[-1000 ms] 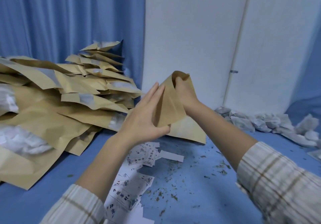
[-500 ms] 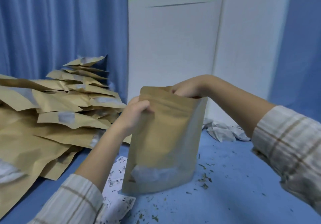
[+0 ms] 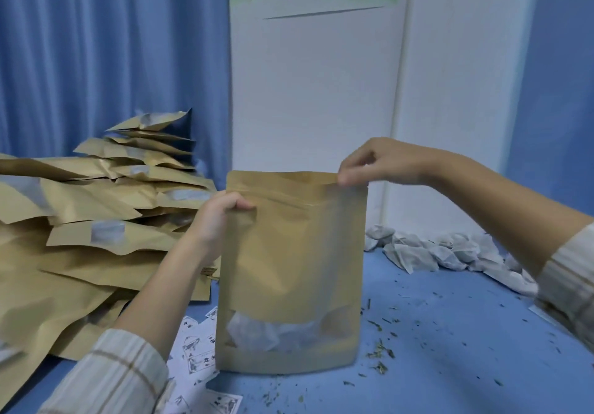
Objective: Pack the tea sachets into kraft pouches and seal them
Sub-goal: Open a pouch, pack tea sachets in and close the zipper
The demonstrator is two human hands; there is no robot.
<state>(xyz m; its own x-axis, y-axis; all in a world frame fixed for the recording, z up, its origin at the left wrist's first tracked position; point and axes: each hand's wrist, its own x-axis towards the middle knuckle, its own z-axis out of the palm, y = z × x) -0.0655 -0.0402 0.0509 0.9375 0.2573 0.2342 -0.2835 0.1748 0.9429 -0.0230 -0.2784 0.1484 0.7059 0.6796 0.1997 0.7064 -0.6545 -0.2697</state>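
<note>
Right now the left hand (image 3: 221, 217) grips the pouch (image 3: 289, 272) at its upper left edge, fingers curled over the zip line. Right hand (image 3: 376, 163) pinches the top right corner between thumb and fingers. Pouch stands upright on the blue table (image 3: 450, 365), kraft brown, clear window near the bottom showing white sachets (image 3: 266, 333) inside. Tea crumbs (image 3: 381, 349) scattered on the table just right of it. Blue curtain (image 3: 96, 53) behind left, white panel (image 3: 315, 92) with green arc behind centre. Big pile of pouches (image 3: 96, 220) at left, loose sachet heap (image 3: 450, 253) behind right, printed slips (image 3: 196, 355) by the pouch's left base, partly hidden by the left sleeve (image 3: 112, 378).
</note>
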